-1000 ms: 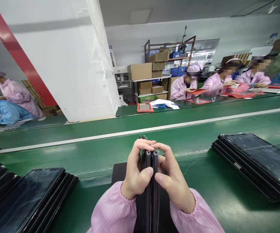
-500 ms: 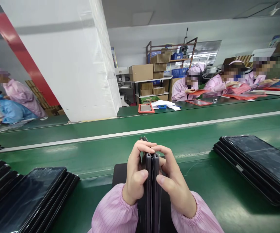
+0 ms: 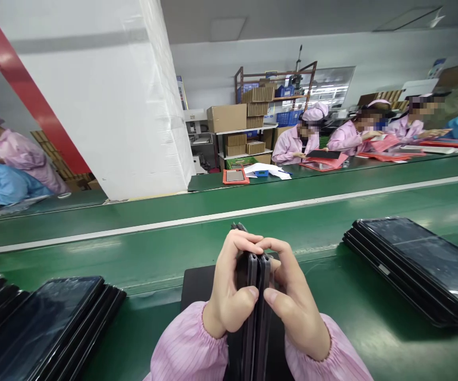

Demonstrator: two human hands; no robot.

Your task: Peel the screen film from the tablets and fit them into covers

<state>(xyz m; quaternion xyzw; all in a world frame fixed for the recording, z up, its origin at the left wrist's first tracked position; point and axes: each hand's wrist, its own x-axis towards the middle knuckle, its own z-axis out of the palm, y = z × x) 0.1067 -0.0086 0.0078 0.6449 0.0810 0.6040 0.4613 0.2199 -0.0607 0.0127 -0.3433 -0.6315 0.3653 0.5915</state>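
Note:
My left hand [image 3: 229, 283] and my right hand [image 3: 296, 301] both grip a pair of dark flat tablet-like slabs [image 3: 255, 296], held upright and pressed together, with fingers curled over the top and thumbs on the front edges. Below them lies a black mat [image 3: 197, 286] on the green belt. A stack of black glossy tablets [image 3: 415, 267] lies to the right of my right hand, and a similar stack [image 3: 42, 328] lies to the left of my left hand. Neither hand touches these stacks.
A green conveyor line [image 3: 229, 217] with a white stripe runs across in front of me. Beyond it, co-workers in pink smocks [image 3: 296, 143] handle red-framed items. A wrapped white pillar [image 3: 102, 100] stands at the left, with shelves of cartons [image 3: 253, 121] behind.
My hands and the slabs sit slightly further right in the picture, with the grip unchanged. A far co-worker now holds a dark slab above a red item.

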